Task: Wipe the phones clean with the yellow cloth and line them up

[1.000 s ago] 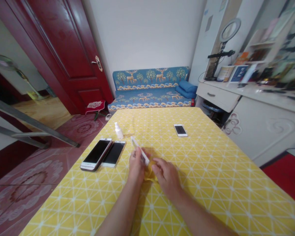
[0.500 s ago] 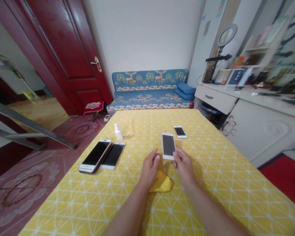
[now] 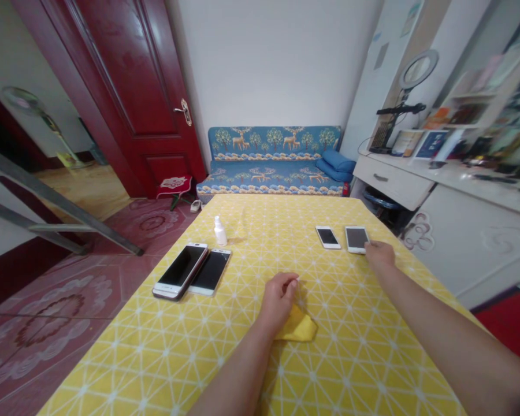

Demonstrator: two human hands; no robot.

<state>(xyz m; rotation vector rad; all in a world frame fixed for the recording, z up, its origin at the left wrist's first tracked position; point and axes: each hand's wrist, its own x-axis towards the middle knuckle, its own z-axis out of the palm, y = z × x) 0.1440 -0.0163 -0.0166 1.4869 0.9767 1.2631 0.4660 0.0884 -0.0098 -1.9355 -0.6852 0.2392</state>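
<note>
Working from left to right, a metal ladder (image 3: 47,208) is leaning across the left of the view, and a dark red door (image 3: 125,98) is standing open behind it. A red-cushioned stool (image 3: 173,188) is standing on the floor beside the door. On the table (image 3: 242,266), which is covered in yellow patterned fabric, a rose-gold smartphone (image 3: 180,271) is lying face up, touching a white smartphone (image 3: 210,272) along one long edge. A small white spray bottle (image 3: 219,231) is standing upright just beyond them. The left hand (image 3: 278,301) is resting near the middle of the table, its grip curled into a loose fist with nothing visible in it, and its wrist is lying just behind a folded yellow cloth (image 3: 298,326). Further right, a small white smartphone (image 3: 328,237) is lying face up, just beside a larger white smartphone (image 3: 357,239). The right hand (image 3: 379,256) is reaching across the table with its fingers (image 3: 370,247) touching the lower right corner of the larger phone; the grip is low and flat, and whether it has hold of the phone cannot be determined. A blue patterned sofa (image 3: 273,162) is standing beyond the table, and a white dresser (image 3: 392,182) is standing along the right wall, carrying a ring light (image 3: 418,69).
</note>
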